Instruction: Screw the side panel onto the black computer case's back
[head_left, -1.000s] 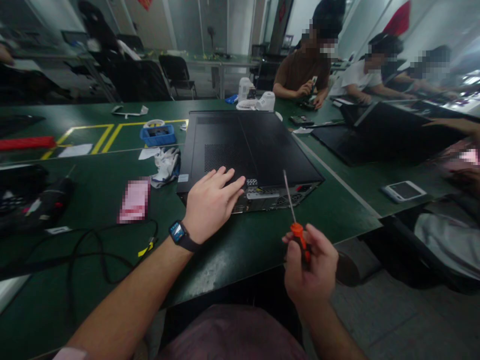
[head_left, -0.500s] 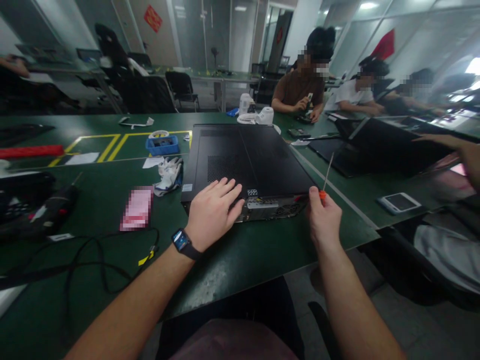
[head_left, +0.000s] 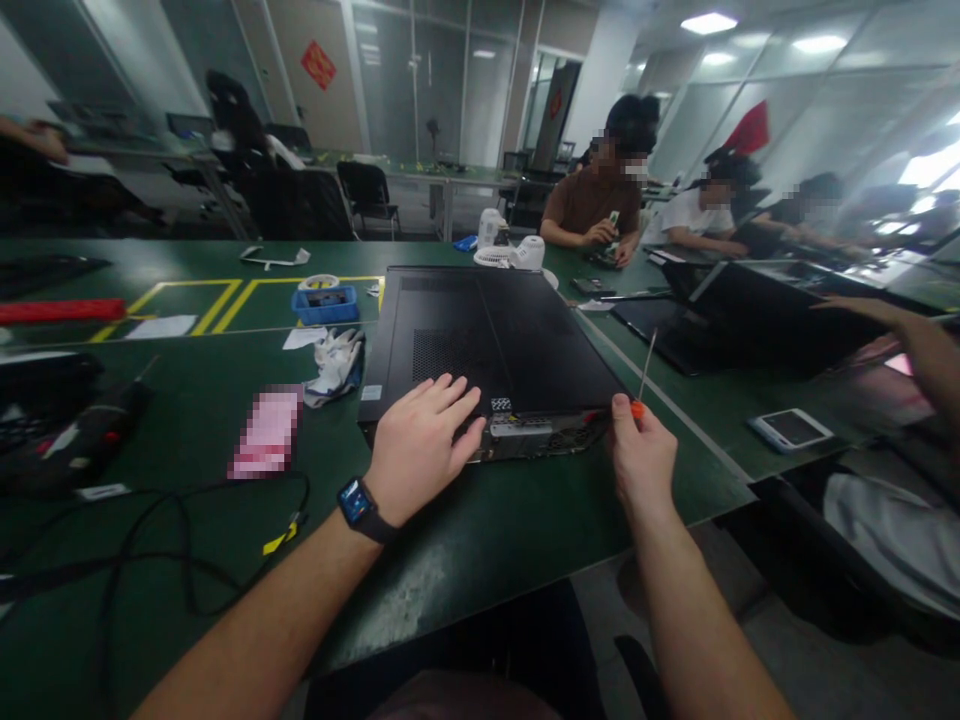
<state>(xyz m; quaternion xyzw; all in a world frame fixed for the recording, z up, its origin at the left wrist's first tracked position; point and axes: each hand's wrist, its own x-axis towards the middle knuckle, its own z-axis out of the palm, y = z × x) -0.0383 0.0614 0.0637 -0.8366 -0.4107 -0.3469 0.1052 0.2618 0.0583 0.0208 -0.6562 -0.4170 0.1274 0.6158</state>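
A black computer case (head_left: 525, 340) lies flat on the green table, its ported end facing me. My left hand (head_left: 424, 440), with a watch on the wrist, rests on the near left part of the case top, fingers spread and holding nothing. At the near right corner of the case, my right hand (head_left: 643, 450) is closed round the orange handle of a screwdriver (head_left: 647, 370), whose shaft points up and away. The thumb is beside the case corner.
Left of the case are white gloves (head_left: 334, 365), a blue tray (head_left: 325, 304), a pink packet (head_left: 266, 432), a power drill (head_left: 105, 430) and black cables. On the right lie a white device (head_left: 791, 428) and dark panels. A person (head_left: 592, 200) sits across the table.
The view has tilted up slightly, so the table and case sit lower in the picture. Both hands keep about the same places at the case.
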